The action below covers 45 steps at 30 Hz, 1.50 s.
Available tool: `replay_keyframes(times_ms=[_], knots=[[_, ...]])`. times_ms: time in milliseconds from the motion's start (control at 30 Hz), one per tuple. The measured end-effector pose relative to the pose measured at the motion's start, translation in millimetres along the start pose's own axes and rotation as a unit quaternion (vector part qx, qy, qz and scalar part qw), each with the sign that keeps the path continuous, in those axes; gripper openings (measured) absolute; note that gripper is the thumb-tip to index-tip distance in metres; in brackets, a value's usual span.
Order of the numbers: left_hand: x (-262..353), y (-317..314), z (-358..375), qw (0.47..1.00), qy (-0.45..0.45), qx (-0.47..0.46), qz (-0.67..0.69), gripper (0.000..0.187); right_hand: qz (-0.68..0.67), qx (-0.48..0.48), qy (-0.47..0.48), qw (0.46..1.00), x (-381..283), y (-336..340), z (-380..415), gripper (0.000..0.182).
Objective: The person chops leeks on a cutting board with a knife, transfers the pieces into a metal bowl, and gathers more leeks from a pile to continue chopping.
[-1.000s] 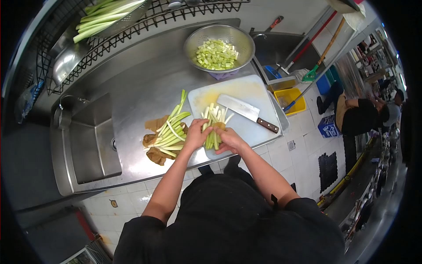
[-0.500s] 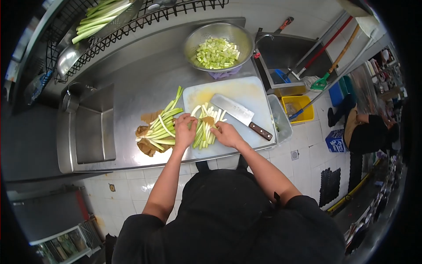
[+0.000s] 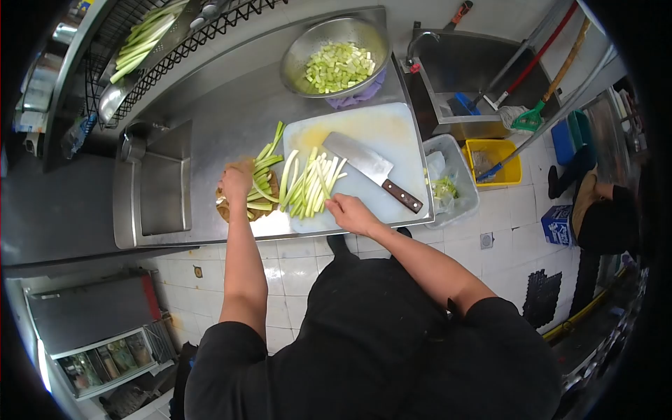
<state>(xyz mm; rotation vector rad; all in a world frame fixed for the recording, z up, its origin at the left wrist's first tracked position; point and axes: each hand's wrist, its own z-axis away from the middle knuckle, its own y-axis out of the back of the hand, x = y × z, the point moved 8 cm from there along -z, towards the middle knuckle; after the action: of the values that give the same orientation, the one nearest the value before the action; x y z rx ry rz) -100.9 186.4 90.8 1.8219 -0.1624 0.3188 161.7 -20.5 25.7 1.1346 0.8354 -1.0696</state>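
My left hand (image 3: 236, 180) is over a crumpled brown heap (image 3: 222, 208) on the steel counter, left of the cutting board; motion smears its fingers. Beside it lie uncut green stalks (image 3: 264, 175). A bundle of pale green and white stalks (image 3: 304, 190) rests on the white cutting board (image 3: 378, 129). At the bundle's right edge, my right hand (image 3: 352, 213) has its fingers pinched on the end of one stalk. A cleaver (image 3: 367, 159) with a brown riveted handle lies flat to the right of the bundle.
A steel bowl (image 3: 294, 66) of chopped pale green pieces stands behind the board on a purple cloth (image 3: 360, 94). Sinks flank the counter. A clear bin (image 3: 458, 199) and a yellow bucket (image 3: 514, 168) stand at right. Another person (image 3: 609, 217) is at far right.
My left hand has moved left from the bundle to the brown heap. The brown scrap between my hands is gone from the bundle. My right hand stays by the stalks.
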Motion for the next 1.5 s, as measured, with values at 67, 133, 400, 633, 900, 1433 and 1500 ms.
replay_keyframes(times_ms=[67, 133, 400, 633, 900, 1433, 1500], knots=[[18, 7, 18, 0.993, -0.011, 0.026, -0.118, 0.035, -0.031, -0.001, 0.026, 0.999, -9, 2, 2, 0.042], [53, -1, 38, 0.981, -0.165, -0.028, 0.101, 0.042, 0.053, -0.056, -0.049, 0.996, -19, 13, 8, 0.038], [128, -53, 142, 0.934, -0.285, -0.199, 0.083, 0.058, 0.37, 0.222, -0.014, 0.902, 9, 121, 41, 0.044], [118, -32, 114, 0.932, -0.313, -0.18, 0.035, 0.053, 0.277, 0.193, -0.036, 0.941, 5, 123, 62, 0.05], [164, -32, 142, 0.932, -0.349, -0.087, 0.037, 0.033, 0.159, 0.235, -0.121, 0.951, 11, 133, 103, 0.043], [222, -69, 192, 0.873, -0.387, -0.227, 0.191, 0.026, 0.154, 0.196, -0.133, 0.959, 32, 141, 97, 0.031], [228, -69, 212, 0.859, -0.413, -0.227, 0.202, 0.027, 0.155, 0.198, -0.129, 0.959, 34, 142, 99, 0.032]])
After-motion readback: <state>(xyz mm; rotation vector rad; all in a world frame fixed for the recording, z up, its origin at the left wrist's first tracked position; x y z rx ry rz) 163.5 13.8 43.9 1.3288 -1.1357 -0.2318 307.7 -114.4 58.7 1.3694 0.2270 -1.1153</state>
